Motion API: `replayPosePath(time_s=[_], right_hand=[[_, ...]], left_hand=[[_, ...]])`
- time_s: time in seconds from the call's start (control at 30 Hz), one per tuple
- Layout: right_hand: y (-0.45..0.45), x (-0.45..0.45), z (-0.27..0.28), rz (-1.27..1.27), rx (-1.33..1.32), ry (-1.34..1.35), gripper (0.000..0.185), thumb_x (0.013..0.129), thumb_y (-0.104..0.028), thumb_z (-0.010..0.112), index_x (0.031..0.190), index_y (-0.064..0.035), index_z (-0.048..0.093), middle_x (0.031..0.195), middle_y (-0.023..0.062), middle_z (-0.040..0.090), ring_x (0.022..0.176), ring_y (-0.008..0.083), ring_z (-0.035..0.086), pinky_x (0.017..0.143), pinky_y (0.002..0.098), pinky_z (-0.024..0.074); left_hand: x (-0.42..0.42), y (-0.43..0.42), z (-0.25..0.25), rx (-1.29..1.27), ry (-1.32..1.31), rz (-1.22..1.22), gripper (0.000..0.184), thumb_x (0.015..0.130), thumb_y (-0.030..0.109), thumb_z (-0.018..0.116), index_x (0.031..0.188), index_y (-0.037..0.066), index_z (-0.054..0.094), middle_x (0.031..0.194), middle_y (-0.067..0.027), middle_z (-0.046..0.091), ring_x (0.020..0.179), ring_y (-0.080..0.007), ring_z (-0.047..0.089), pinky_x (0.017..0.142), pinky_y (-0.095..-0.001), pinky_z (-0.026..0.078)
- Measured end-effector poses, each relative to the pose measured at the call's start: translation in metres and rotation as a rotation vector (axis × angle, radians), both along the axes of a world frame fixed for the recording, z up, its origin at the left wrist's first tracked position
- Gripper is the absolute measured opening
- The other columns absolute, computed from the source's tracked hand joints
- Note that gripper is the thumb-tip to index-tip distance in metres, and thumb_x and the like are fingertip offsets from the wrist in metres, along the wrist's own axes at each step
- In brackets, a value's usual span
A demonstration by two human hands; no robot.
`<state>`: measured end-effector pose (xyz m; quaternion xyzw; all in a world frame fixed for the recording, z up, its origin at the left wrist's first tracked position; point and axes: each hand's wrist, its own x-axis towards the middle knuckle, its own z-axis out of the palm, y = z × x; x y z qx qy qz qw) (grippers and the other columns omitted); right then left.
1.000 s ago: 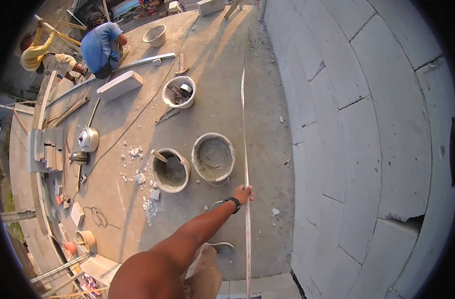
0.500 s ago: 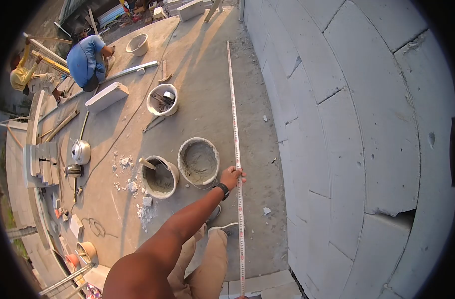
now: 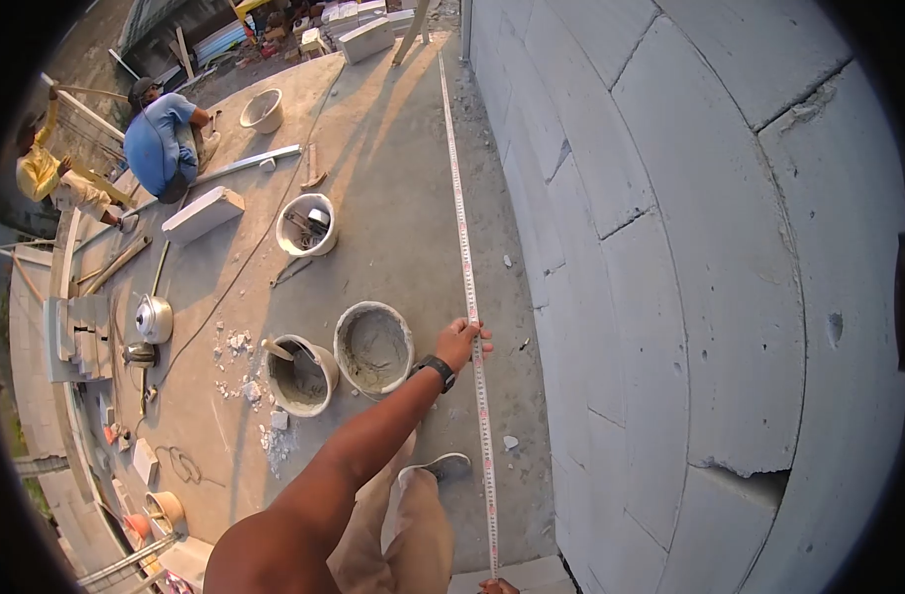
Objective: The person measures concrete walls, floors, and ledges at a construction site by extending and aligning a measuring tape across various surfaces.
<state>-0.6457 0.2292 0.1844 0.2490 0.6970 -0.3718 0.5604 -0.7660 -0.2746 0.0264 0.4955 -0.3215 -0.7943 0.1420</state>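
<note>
A long white tape measure (image 3: 461, 213) with red and black marks stretches along the concrete floor beside the block wall. My left hand (image 3: 459, 344), with a dark watch on its wrist, is closed around the middle of the tape, thumb and fingers to either side. At the bottom edge my right hand (image 3: 497, 586) shows only in part, its fingers closed on the near stretch of tape. Left of my left hand stand a wide bucket (image 3: 410, 342) with grey mortar and a second mortar bucket (image 3: 326, 396) with a handled tool in it.
The grey block wall (image 3: 651, 287) rises close on the right. A bucket of tools (image 3: 331, 243), a white block (image 3: 205, 216), broken rubble (image 3: 279, 445) and a kettle (image 3: 155, 319) are on the floor leftward. A person in blue (image 3: 155, 148) squats at upper left, near another person in yellow (image 3: 39, 173).
The view has shifted, with buckets and wall now further left. My left hand stays closed on the tape. My right hand shows more at the bottom edge, and my shoe is more visible.
</note>
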Motion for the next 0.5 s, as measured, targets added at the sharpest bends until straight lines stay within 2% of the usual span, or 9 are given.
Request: replayPosePath(time_s=[0.17, 0.23, 0.27, 0.33, 0.43, 0.5], right_hand=[[-0.056, -0.030, -0.003, -0.134, 0.092, -0.021, 0.020, 0.091, -0.020, 0.050, 0.080, -0.0066, 0.058, 0.053, -0.0010, 0.040, 0.042, 0.0108, 0.039, 0.037, 0.0289, 0.0326], [-0.072, -0.046, -0.025, -0.551, 0.040, -0.267, 0.022, 0.092, -0.023, 0.050, 0.078, -0.0073, 0.057, 0.055, 0.0004, 0.045, 0.043, 0.0122, 0.043, 0.039, 0.0291, 0.0361], [-0.083, -0.050, -0.039, -0.542, 0.040, -0.271, 0.022, 0.092, -0.023, 0.050, 0.078, -0.0073, 0.057, 0.055, 0.0004, 0.045, 0.043, 0.0122, 0.043, 0.039, 0.0291, 0.0361], [-0.099, -0.049, -0.069, 0.042, -0.109, 0.183, 0.024, 0.092, -0.025, 0.052, 0.076, -0.0074, 0.056, 0.056, 0.0011, 0.048, 0.046, 0.0138, 0.047, 0.040, 0.0304, 0.0387], [-0.030, -0.026, -0.193, 0.379, -0.066, 0.524, 0.026, 0.093, -0.028, 0.052, 0.077, -0.0073, 0.057, 0.057, 0.0015, 0.050, 0.048, 0.0140, 0.049, 0.043, 0.0309, 0.0414], [-0.066, -0.039, -0.188, 0.459, -0.015, 0.490, 0.024, 0.092, -0.027, 0.053, 0.080, -0.0073, 0.060, 0.062, 0.0039, 0.054, 0.054, 0.0167, 0.053, 0.046, 0.0333, 0.0445]], left_hand=[[-0.028, -0.055, -0.017, 0.007, 0.068, 0.022, 0.024, 0.097, 0.020, 0.048, 0.112, 0.001, 0.050, 0.095, -0.0114, 0.065, 0.074, -0.0204, 0.068, 0.059, -0.0308, 0.056], [-0.035, -0.087, -0.024, -0.007, 0.084, 0.050, 0.024, 0.097, 0.019, 0.048, 0.111, 0.001, 0.050, 0.096, -0.0113, 0.064, 0.074, -0.0206, 0.068, 0.059, -0.0310, 0.056], [-0.040, -0.104, -0.026, -0.019, 0.064, 0.028, 0.025, 0.097, 0.020, 0.048, 0.113, 0.002, 0.049, 0.098, -0.0108, 0.064, 0.077, -0.0206, 0.068, 0.061, -0.0319, 0.057], [-0.047, -0.136, -0.032, -0.021, 0.033, 0.001, 0.026, 0.097, 0.021, 0.048, 0.115, 0.002, 0.048, 0.099, -0.0102, 0.063, 0.079, -0.0205, 0.068, 0.064, -0.0327, 0.058], [-0.062, -0.184, -0.045, -0.001, 0.016, 0.048, 0.024, 0.096, 0.019, 0.050, 0.112, 0.001, 0.048, 0.098, -0.0115, 0.062, 0.075, -0.0217, 0.068, 0.060, -0.0321, 0.057], [-0.071, -0.210, -0.053, -0.030, 0.005, 0.060, 0.028, 0.096, 0.019, 0.050, 0.115, 0.000, 0.046, 0.098, -0.0118, 0.061, 0.075, -0.0218, 0.067, 0.060, -0.0325, 0.056]])
